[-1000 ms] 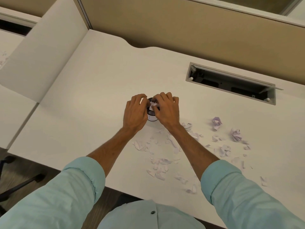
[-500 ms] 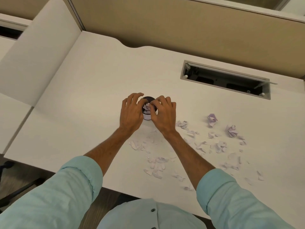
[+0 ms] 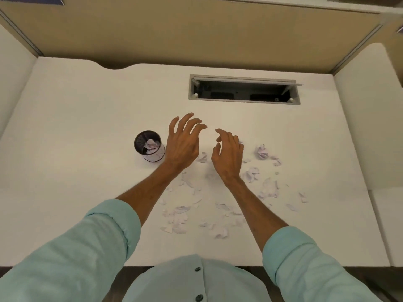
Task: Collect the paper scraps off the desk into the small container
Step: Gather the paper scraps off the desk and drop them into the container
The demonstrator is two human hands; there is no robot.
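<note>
A small dark mesh container (image 3: 139,142) stands on the white desk (image 3: 76,131), with crumpled paper (image 3: 151,144) inside it. My left hand (image 3: 184,144) hovers just right of the container, fingers spread and holding nothing. My right hand (image 3: 229,154) is beside it, fingers loosely curved and empty. Several paper scraps (image 3: 178,216) lie scattered on the desk below and to the right of my hands. A crumpled ball (image 3: 261,151) and another crumpled piece (image 3: 251,173) lie right of my right hand.
An open cable slot (image 3: 244,92) is cut into the desk behind my hands. Tan partition walls (image 3: 196,35) close the back, white side panels (image 3: 370,127) flank the desk. The desk's front edge (image 3: 152,263) runs just above my shirt.
Both hands have left the container's mouth and moved right, opening as they went. The paper they pressed in stays inside. The view has shifted, so the container now sits to the left.
</note>
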